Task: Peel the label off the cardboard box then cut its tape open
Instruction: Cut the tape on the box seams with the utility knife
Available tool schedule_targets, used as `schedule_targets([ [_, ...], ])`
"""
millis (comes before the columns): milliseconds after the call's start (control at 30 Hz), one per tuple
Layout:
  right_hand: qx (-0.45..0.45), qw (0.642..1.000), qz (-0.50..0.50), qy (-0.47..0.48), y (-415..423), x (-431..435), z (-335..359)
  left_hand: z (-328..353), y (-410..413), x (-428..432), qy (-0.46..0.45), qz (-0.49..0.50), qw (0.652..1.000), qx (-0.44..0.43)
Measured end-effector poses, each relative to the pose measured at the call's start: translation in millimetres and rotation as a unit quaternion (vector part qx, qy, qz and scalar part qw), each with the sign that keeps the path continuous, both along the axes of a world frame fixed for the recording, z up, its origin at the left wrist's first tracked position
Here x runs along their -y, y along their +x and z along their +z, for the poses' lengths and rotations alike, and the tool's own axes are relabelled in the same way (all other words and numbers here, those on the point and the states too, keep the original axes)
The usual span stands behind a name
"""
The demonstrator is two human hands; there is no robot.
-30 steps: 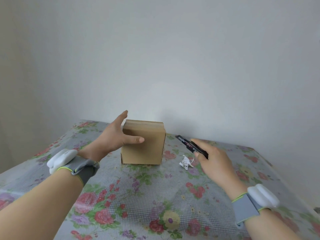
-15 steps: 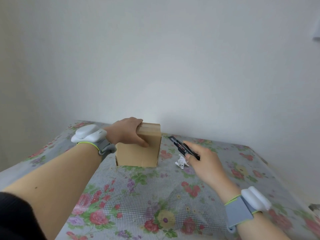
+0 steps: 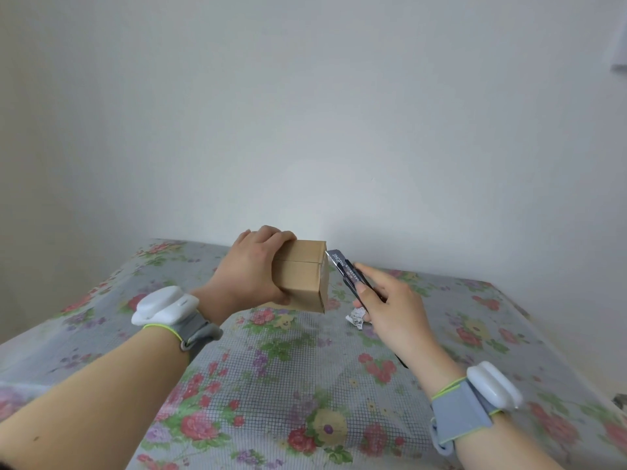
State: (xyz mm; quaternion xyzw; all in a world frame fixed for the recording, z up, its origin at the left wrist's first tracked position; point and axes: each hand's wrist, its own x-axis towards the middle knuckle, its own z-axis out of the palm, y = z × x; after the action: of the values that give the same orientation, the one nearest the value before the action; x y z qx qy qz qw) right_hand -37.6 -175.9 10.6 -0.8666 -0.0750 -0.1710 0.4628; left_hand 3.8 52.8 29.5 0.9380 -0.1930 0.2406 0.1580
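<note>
A small brown cardboard box (image 3: 303, 278) is tilted toward me, its taped seam running across the face that looks up. My left hand (image 3: 250, 270) grips its left side and top, lifting it off the table. My right hand (image 3: 386, 308) holds a black utility knife (image 3: 346, 270) whose blade tip touches the box's upper right corner at the seam. A crumpled white label (image 3: 355, 317) lies on the table just under my right hand.
The table carries a floral cloth under a mesh cover (image 3: 278, 374) and stands against a plain white wall. Both wrists wear grey bands with white devices. The table's right edge falls off near the wall.
My left hand went from resting on the box's side to gripping it over the top and tipping it toward me. My right hand brought the knife's tip up to the box's corner.
</note>
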Motion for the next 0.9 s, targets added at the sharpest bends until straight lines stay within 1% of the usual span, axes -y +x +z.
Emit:
schedule_targets([
  [267, -0.005, 1.000, -0.007, -0.006, -2, -2, 3, -5, 1, 1, 0.001, 0.009, 1.000, 0.011],
  [433, -0.026, 0.999, -0.006, 0.020, -2, -5, 5, -7, 1, 3, 0.005, 0.012, 1.000, 0.015],
  [600, -0.031, 1.000, -0.001, 0.002, -7, 0, 7, -6, 0, 3, 0.012, 0.007, 1.000, 0.008],
  [767, -0.031, 0.999, -0.019, 0.041, -6, -5, 9, -7, 1, 4, 0.004, 0.000, 1.000, 0.006],
  [900, -0.033, 0.999, -0.005, 0.043, -6, -8, 13, -4, 0, 2, -0.004, 0.000, 1.000, -0.008],
])
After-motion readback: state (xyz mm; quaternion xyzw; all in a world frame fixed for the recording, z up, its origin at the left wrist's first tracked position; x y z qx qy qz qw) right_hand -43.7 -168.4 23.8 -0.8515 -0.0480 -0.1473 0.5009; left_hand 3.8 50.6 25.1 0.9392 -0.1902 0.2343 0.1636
